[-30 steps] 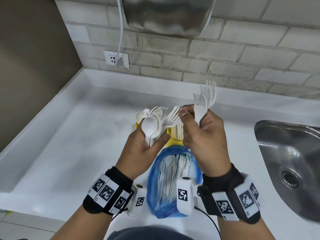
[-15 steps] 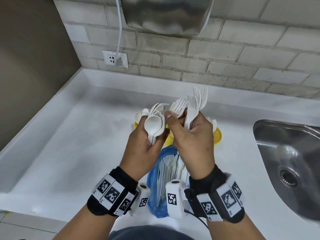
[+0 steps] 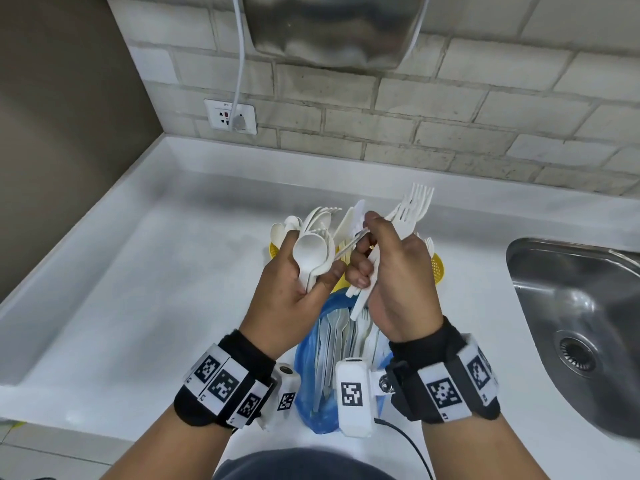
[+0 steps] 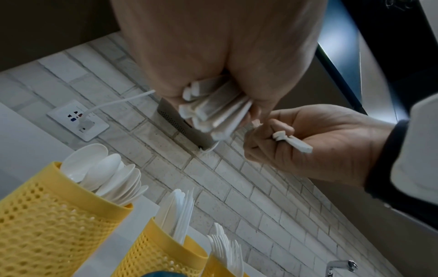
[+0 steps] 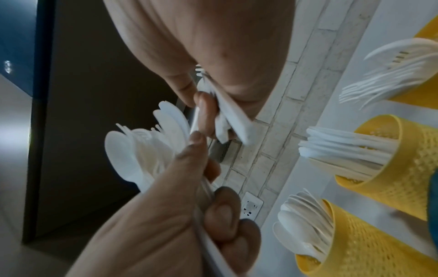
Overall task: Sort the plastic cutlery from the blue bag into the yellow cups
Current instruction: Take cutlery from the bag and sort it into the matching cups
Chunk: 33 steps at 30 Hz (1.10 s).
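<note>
— Lying where, the blue bag (image 3: 323, 344)?

— Resting on the white counter (image 3: 145, 299) between the two wrists, mouth facing the wall, with white cutlery (image 3: 337, 336) still showing inside.

— And standing beyond it?

— Three yellow cups (image 4: 54, 221) in a row near the wall. Holding spoons in the left one (image 5: 362, 249), flat knife-like pieces in the middle one (image 5: 388, 159), forks in the right one (image 5: 421, 75).

— Doing what, the left hand (image 3: 294, 285)?

— Gripping a fanned bunch of spoons (image 3: 311, 252), bowls up, fingers and thumb curled round the handles. Handle ends poking out below the palm in the left wrist view (image 4: 213, 110).

— The right hand (image 3: 398, 275)?

— Clutching a bundle of forks (image 3: 412, 209), tines up above the knuckles, handles sticking out under the fist toward the bag. Also pinching one thin piece (image 3: 349, 245) between thumb and fingertip, slanting across to the spoon bunch. Hard to tell whether a fork or a knife.

— Touching, the two hands?

— Sitting just beside each other above the cups, fingertips close together; actual contact not clear.

— Anything farther out?

— A steel sink (image 3: 575, 327) set into the counter on the right, a wall socket (image 3: 230, 116) with a white cable (image 3: 239, 64) plugged in on the brick wall, and a metal appliance (image 3: 329, 29) mounted above.
</note>
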### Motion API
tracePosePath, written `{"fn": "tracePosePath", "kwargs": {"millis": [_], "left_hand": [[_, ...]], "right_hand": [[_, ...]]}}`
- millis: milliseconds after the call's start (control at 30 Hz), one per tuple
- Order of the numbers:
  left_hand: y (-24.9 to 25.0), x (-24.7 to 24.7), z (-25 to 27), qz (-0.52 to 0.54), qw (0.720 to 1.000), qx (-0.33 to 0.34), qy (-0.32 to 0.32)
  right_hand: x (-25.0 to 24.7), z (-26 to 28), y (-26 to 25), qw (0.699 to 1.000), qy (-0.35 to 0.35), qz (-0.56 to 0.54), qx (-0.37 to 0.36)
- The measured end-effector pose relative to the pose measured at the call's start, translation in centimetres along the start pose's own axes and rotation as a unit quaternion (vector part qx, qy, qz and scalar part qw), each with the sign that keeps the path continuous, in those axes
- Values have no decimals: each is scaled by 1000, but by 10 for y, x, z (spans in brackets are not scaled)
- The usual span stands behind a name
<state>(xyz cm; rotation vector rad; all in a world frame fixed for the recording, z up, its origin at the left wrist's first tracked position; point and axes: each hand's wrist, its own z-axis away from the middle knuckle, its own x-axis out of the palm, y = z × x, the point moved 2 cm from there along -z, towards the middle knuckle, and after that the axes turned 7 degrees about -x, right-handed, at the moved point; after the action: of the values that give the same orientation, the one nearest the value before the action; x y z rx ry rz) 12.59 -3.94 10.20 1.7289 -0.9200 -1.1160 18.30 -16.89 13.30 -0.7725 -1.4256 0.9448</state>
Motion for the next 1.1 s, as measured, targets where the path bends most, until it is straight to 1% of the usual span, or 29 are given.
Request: {"fn": "tracePosePath", "kwargs": {"millis": [67, 133, 267, 300, 367, 400, 467, 500, 533, 600, 633, 667, 733, 767, 800, 833, 867, 900, 967, 1100], "left_hand": [[-1, 0, 0, 6, 1000, -7, -11], [-2, 0, 0, 3, 1000, -11, -23], [-2, 4, -1, 8, 998, -7, -66], [-1, 4, -1, 15, 997, -5, -74], [2, 4, -1, 24, 996, 0, -89], [4, 4, 0, 23, 995, 2, -97], [7, 3, 2, 33, 992, -7, -120], [8, 2, 3, 45, 990, -16, -131], [9, 1, 4, 61, 988, -25, -140], [10, -1, 5, 91, 983, -47, -151], [10, -2, 5, 100, 981, -52, -158], [11, -2, 5, 110, 978, -53, -169], [12, -2, 4, 133, 971, -55, -193], [13, -1, 3, 143, 966, -58, -205], [14, -1, 2, 152, 963, -59, -215], [15, 0, 2, 159, 959, -59, -227], [15, -1, 1, 167, 955, -60, -238], [15, -1, 1, 175, 950, -62, -250], [15, -2, 2, 190, 942, -68, -269], [16, -5, 2, 222, 930, -89, -278]], "right_hand": [[-1, -4, 1, 999, 15, -28, 22], [-2, -7, 3, 999, 15, -41, 23], [-5, -10, 7, 1000, -11, 18, -23], [-6, -10, 8, 999, -10, 16, -28], [-8, -13, 6, 999, 17, -25, -36], [-11, -16, 3, 996, 48, -61, -36], [-20, -24, -8, 983, 100, -149, -40], [-25, -28, -15, 975, 113, -187, -47], [-30, -32, -22, 969, 119, -209, -56], [-40, -38, -36, 972, 113, -188, -82], [-43, -40, -41, 978, 98, -156, -95], [-43, -40, -44, 985, 70, -113, -106], [-38, -37, -44, 991, -20, 16, -128], [-34, -33, -43, 983, -70, 96, -143], [-29, -28, -40, 967, -119, 165, -154], [-26, -22, -37, 954, -162, 200, -156], [-24, -18, -33, 947, -196, 204, -150], [-23, -15, -29, 948, -212, 191, -139], [-25, -14, -23, 951, -226, 163, -134], [-25, -14, -20, 955, -236, 134, -116]]}}
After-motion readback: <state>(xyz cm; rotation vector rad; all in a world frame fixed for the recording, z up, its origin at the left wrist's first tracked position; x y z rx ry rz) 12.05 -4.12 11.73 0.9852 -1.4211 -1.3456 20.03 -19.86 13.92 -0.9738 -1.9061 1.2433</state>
